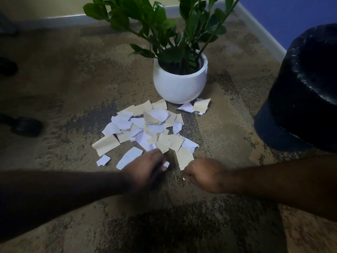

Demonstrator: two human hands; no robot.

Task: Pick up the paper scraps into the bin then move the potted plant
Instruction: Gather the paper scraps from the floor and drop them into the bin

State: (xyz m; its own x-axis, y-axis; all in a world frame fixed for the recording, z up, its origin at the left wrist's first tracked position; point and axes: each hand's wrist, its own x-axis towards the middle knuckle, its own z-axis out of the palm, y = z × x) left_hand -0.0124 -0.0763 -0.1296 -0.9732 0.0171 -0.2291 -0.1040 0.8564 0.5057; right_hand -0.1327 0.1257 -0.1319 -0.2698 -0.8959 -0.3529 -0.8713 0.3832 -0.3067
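A mottled tan and dark brown carpet [76,73] covers the floor under dim light. Beyond it, a pale baseboard [60,16] runs below a yellowish wall [45,4]. Right of that wall, a blue wall [291,13] meets the carpet. On the carpet's left edge sit two dark chair casters [27,126].

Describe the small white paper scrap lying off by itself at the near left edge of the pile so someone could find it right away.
Start at the white plant pot and come toward the camera across the paper scraps on the carpet. At the pile's near-left corner, just below a long tan strip, lies the small white scrap. Unlike its neighbours, it overlaps nothing and is among the smallest.
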